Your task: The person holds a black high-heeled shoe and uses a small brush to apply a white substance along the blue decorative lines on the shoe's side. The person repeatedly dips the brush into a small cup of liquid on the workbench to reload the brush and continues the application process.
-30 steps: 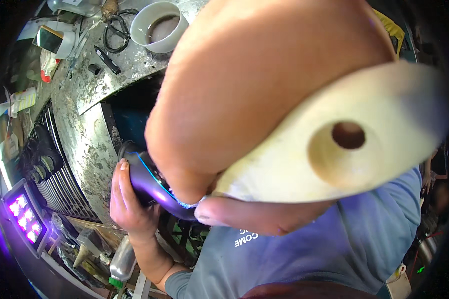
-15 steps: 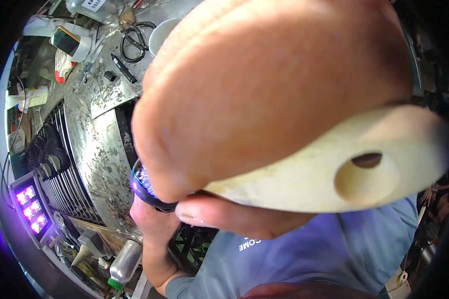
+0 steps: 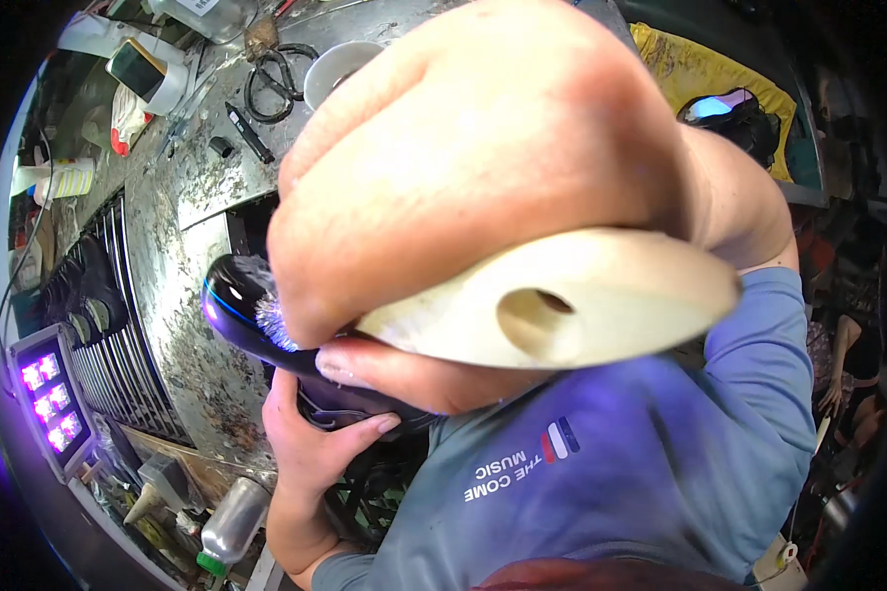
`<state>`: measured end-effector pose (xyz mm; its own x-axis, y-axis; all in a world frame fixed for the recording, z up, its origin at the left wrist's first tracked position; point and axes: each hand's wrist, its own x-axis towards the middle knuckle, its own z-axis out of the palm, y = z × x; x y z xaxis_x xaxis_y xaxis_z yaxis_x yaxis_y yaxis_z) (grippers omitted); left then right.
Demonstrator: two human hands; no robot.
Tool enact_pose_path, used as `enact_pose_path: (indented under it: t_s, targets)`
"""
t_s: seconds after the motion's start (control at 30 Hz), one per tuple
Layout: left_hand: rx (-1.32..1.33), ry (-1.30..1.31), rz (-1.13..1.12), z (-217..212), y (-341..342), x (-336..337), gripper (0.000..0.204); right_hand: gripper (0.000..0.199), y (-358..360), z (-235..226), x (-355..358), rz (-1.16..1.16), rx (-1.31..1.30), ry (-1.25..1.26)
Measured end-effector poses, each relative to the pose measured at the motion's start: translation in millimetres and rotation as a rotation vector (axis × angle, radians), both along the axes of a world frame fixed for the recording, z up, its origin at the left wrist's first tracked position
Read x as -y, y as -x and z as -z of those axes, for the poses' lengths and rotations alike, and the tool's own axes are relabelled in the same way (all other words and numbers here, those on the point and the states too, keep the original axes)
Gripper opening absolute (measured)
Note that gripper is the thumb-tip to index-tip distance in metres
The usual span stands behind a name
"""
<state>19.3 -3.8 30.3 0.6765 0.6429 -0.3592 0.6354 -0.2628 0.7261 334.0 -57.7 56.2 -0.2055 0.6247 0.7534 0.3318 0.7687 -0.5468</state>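
Observation:
My right hand (image 3: 493, 138) fills the upper middle of the view, closed around the cream handle of a brush (image 3: 621, 300) that has a round hole in it. Pale bristles (image 3: 271, 320) show past my fingers, against the toe end of a glossy black shoe (image 3: 229, 307). Below the shoe, my left hand (image 3: 315, 438) grips it, the thumb lying along its side and the other fingers mostly hidden. My right hand covers the middle of the shoe.
On the worn metal bench (image 3: 202, 325) lie a black marker (image 3: 248, 133), scissors (image 3: 271, 84) and a white bowl (image 3: 330, 71). A purple-lit lamp (image 3: 54, 399) stands left, near black shoes on a rack (image 3: 94, 295). A bottle with green cap (image 3: 235, 522) is lower left.
My right hand and the brush have moved away from the camera and look smaller. More of the black shoe and my left thumb now shows.

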Motion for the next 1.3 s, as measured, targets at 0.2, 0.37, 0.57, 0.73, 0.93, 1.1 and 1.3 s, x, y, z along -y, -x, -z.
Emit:
enact_pose_path:
  t_s: [0.2,0.37,0.57,0.73,0.93,1.1,1.3]
  targets:
    - [0.199,0.282,-0.21,-1,-8,0,0.079,0.007,5,-3,-18,-0.015,0.027,-0.083]
    - [0.308,0.493,-0.31,3,-7,-1,0.076,0.008,11,2,-18,-0.026,0.033,-0.031]
    - [0.378,0.643,-0.367,13,-1,-3,0.074,0.008,16,11,-19,-0.021,0.078,0.002]
    - [0.322,0.638,-0.32,19,1,-4,0.091,0.007,19,17,-18,-0.02,0.101,0.058]
    - [0.362,0.673,-0.359,27,1,-2,0.087,0.007,23,20,-14,-0.052,0.083,0.121]
    - [0.422,0.728,-0.39,30,2,-1,0.077,0.007,26,20,-9,-0.072,0.101,0.147]
    - [0.55,0.806,-0.511,44,10,1,0.067,0.009,19,16,-10,-0.174,0.087,0.221]
